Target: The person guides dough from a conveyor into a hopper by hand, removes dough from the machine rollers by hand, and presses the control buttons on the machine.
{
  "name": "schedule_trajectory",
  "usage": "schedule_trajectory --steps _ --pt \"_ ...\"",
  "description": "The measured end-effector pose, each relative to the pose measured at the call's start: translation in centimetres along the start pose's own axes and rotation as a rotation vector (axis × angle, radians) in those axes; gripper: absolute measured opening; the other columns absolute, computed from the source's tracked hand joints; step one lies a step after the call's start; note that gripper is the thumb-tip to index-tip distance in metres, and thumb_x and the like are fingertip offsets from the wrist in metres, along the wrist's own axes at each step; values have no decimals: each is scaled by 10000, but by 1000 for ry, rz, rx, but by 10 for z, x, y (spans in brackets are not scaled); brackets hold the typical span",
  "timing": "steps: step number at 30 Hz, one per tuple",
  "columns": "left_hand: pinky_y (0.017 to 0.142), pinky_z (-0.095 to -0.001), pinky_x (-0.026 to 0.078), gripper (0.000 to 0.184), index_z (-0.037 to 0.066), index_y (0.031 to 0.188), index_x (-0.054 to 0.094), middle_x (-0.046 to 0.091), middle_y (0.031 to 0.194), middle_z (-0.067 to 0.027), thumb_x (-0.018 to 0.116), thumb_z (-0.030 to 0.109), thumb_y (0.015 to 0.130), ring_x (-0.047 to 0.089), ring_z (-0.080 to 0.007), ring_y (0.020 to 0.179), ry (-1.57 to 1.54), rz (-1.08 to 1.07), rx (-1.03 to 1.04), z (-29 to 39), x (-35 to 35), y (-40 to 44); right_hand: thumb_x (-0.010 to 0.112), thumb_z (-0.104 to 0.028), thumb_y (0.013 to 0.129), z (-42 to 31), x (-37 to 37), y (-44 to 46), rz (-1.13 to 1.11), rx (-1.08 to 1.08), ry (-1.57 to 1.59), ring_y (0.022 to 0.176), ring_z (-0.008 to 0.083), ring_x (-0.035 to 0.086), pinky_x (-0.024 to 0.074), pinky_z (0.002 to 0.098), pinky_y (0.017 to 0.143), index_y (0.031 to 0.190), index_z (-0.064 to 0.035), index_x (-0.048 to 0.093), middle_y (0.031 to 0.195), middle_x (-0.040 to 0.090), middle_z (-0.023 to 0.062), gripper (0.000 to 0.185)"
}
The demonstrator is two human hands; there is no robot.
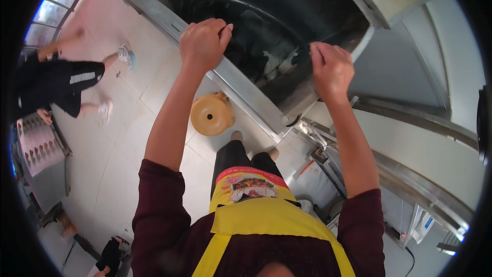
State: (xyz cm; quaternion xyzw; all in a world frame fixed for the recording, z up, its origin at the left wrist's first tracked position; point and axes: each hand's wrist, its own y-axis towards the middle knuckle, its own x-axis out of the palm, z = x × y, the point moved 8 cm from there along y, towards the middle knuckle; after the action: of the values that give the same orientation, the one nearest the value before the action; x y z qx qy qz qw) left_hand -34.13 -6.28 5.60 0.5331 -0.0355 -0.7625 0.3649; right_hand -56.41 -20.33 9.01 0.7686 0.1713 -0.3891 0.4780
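Note:
Over the near left edge of a large metal tank [248, 101] is my left hand [205, 43], its fingers curled in and its thumb toward the tank. My right hand [333, 69], also closed, hovers at the tank's right side. Whatever either fist may hold is hidden by the fingers. Inside the tank the surface is dark and looks wet. A curved rim or bar [241, 2] runs across it, and a pale, ragged patch [279, 64] shows between my hands.
A round tan stool [211, 114] stands on the tiled floor by my feet. At the left a person in black [77, 79] is near a rack [38, 146] with rows of small items. Metal rails [405, 115] and cables lie to my right. Another person's dark sleeve [108, 254] shows at lower left.

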Motion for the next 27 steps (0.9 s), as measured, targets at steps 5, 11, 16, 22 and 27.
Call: schedule_trajectory --steps 5,11,16,22,27 --pt "755 -404 475 243 71 882 681 674 874 -114 596 296 917 611 -337 799 10 8 39 -21 29 4 686 -142 817 15 9 -17 -6 -72 -20 810 276 624 479 404 816 862 -90 675 860 674 69 70" --pt "773 -374 487 131 26 1004 660 650 958 -118 613 117 922 609 -290 864 -285 279 209 38 -24 -36 701 -127 802 -63 -118 -129 -110 -260 386 1006 307 600 473 445 890 1041 -47 645 1071 636 109 258" --pt "761 -369 482 128 -23 1033 611 615 985 -153 577 53 936 587 -294 870 -464 243 272 144 -25 -97 737 -118 773 -13 -233 -259 -149 -35 337 1028 304 612 498 412 879 1053 -29 658 1084 648 124 304" --pt "746 -347 476 120 -16 1020 621 609 981 -144 567 46 932 574 -257 853 -484 260 320 272 -3 -196 739 -80 772 77 -441 -364 121 165 25 889 298 661 537 387 796 988 -33 690 964 697 100 226" --pt "751 -389 475 111 -6 983 616 617 948 -155 570 62 909 586 -306 873 -499 67 229 333 42 -266 670 -77 866 169 -626 -433 614 480 54 856 230 660 516 313 780 996 -20 692 955 697 85 143"
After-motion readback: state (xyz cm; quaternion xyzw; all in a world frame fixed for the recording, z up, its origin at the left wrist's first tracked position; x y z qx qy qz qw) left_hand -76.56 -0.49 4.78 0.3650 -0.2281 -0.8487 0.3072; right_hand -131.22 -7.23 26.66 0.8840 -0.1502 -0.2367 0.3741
